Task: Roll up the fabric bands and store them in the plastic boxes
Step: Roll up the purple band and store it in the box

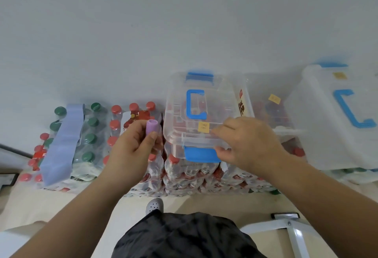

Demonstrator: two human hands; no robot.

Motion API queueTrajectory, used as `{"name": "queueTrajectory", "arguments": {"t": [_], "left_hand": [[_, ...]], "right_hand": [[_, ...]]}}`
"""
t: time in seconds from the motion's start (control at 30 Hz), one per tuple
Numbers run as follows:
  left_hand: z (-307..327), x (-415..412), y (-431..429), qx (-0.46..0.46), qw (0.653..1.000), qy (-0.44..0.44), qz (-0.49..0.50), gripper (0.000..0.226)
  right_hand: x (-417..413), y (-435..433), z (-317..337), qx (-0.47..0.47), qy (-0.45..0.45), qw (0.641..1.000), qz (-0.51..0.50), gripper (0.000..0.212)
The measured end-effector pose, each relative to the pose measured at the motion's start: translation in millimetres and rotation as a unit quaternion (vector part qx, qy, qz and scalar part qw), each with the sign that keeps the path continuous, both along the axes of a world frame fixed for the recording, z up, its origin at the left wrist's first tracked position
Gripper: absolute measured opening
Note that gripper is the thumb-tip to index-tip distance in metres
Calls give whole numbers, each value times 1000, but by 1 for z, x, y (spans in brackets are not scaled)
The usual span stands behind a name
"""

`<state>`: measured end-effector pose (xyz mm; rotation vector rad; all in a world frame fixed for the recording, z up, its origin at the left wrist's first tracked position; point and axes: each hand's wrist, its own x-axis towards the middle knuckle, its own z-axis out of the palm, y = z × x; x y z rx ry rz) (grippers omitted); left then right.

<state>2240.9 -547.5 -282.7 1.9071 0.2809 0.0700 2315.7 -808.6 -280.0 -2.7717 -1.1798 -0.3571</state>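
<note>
Centre frame: the left hand (133, 145) pinches 1 rolled purple band (151, 128). The right hand (247, 142) touches the closed box (216, 102) near its blue latch (201, 154); its grip is unclear. Prying with 1 hand could slide the box off the bottles (184, 168), or the roll could unwind.

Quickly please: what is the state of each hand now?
Left hand: holds the rolled purple fabric band.
Right hand: at front edge of the clear plastic box; grip cannot be told.

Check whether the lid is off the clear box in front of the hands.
No: the lid with the blue handle sits on the clear box, and the right hand pinches its front edge.
</note>
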Motion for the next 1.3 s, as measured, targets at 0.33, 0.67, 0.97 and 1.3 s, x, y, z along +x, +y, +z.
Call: {"name": "queueTrajectory", "arguments": {"t": [0.33, 0.67, 0.97, 1.3], "left_hand": [[-10, 6, 36, -14, 998, 58, -4, 33], [31, 32, 110, 120, 990, -53, -44, 23], [10, 81, 145, 204, 968, -32, -143, 22], [-1, 113, 139, 339, 921, -109, -162, 16]], "right_hand": [[-40, 40, -12, -38, 17, 999, -6, 35], [-25, 55, 0, -62, 121, 976, -169, 49], [-55, 159, -6, -61, 240, 889, -386, 75], [-36, 145, -7, -71, 278, 906, -311, 75]]}}
